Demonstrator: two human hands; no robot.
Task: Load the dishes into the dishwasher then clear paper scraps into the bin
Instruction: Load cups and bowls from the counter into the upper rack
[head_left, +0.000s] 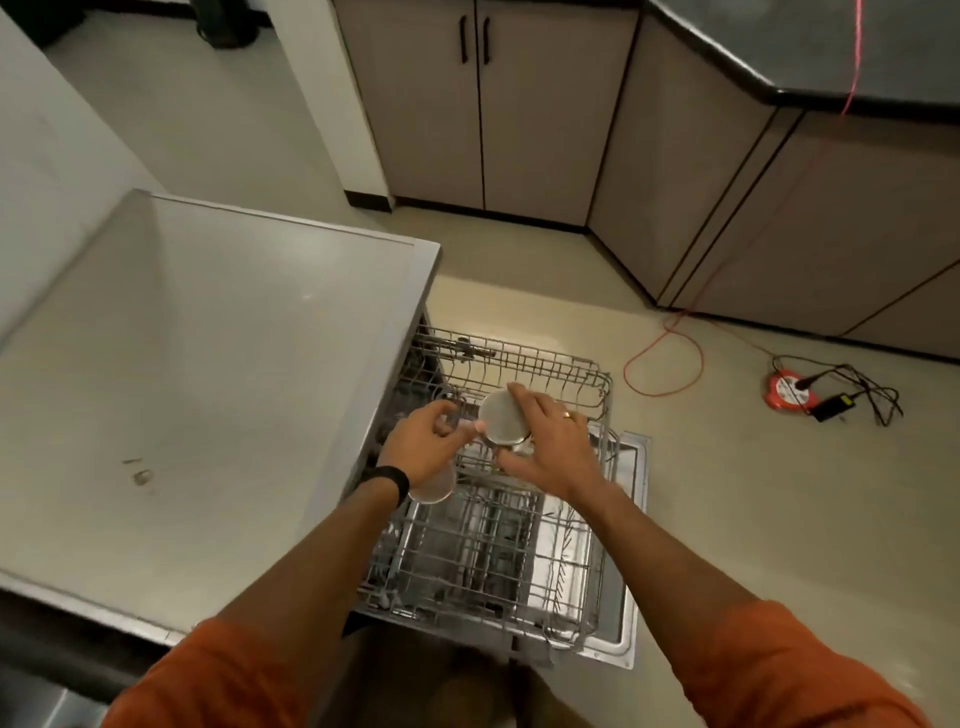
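At the left, a broad grey desk (208, 389), cut off by the frame's left edge, with a small smudge-like scrap (141, 476) on it, too blurred to identify. Beyond, beige floor (779, 519) and a run of taupe cabinets (431, 114) with black handles. Under the desk's right edge, the dishwasher, its body hidden; in sight only the lowered door (632, 519), the lower rack (493, 561) drawn out over it, and the upper rack (550, 364) above. Over the upper rack, both hands close together. Left hand (421, 447) curled round a clear glass (431, 491), mostly hidden below the palm and hard to make out. Right hand (556, 449) clasping a steel cup (498, 421), fingers laid across it, thumb beneath. Cup tilted, round face toward the camera, right beside the left fingertips. On the floor to the right, a looping orange cable (665, 364), a red reel (787, 391) with a pale label too small to read, and a black adapter (836, 406) with a yellow-green sticker, print illegible. Black wristband (389, 480) on the left wrist; a ring (568, 414) on the right hand.
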